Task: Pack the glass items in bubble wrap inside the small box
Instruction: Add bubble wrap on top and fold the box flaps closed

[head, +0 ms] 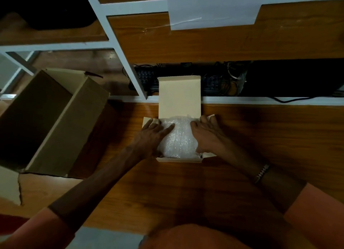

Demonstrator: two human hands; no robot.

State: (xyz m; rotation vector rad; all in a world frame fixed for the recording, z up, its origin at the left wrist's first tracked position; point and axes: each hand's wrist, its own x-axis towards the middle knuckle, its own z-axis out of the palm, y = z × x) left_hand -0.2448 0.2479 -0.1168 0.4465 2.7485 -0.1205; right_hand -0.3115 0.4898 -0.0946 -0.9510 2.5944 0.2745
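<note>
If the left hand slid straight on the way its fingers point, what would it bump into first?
The left hand points up and right across the bubble wrap; it would probably meet the right hand or the lid first.

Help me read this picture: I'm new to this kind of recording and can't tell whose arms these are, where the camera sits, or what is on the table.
There is no machine here, only a person. The single camera is worn on the head and looks down, so the arms reach in from the bottom edge. The left hand and right hand lie flat, fingers spread, on a bubble-wrap bundle sitting in the small box, whose lid stands open at the back. Whatever is wrapped inside cannot be seen. Neither hand is closed on anything. The box rests on a wooden table. To the left is a large, open cardboard box. Beyond, on a lower shelf, lies a keyboard.
</note>
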